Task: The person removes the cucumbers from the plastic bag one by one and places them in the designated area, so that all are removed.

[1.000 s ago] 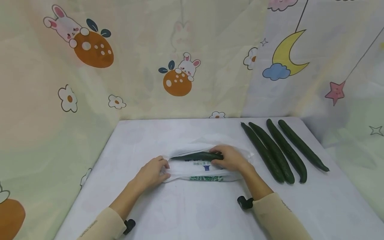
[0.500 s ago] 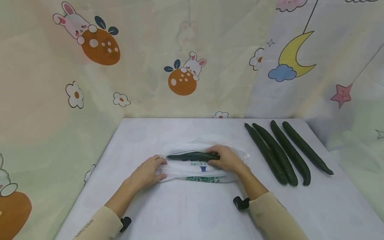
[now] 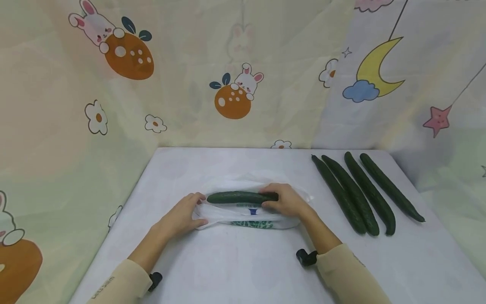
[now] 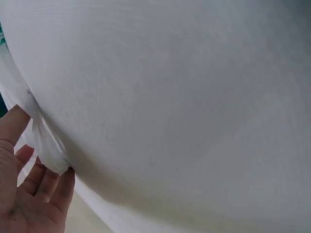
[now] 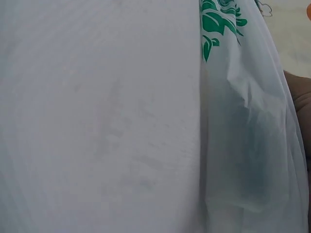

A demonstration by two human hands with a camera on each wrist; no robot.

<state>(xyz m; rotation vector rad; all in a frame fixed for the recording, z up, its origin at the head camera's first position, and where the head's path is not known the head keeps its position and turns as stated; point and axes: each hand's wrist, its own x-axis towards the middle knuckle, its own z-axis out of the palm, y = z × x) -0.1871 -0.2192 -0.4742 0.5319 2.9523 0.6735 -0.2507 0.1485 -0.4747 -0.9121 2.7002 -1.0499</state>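
Note:
A dark green cucumber [image 3: 231,197] lies lengthwise across a white plastic bag [image 3: 220,212] with blue and green print. My right hand [image 3: 284,199] grips the cucumber's right end between thumb and fingers. At the bag's left end, my left hand [image 3: 184,213] holds its edge, thumb toward me and fingers farther back. The left wrist view shows that hand [image 4: 36,194] with bunched plastic [image 4: 46,145] between thumb and fingers. In the right wrist view, a dark shape [image 5: 252,160] shows dimly through the bag's side [image 5: 223,92], and only a sliver of the right hand appears.
Several more cucumbers [image 3: 341,196] lie side by side on the right of the white-covered table [image 3: 235,266]. A printed cloth [image 3: 182,76] hangs behind the table and at both sides.
The cucumber has shifted left with my right hand, and more of its left end shows. My left hand has moved slightly left with the bag's edge. The head view has shifted a little.

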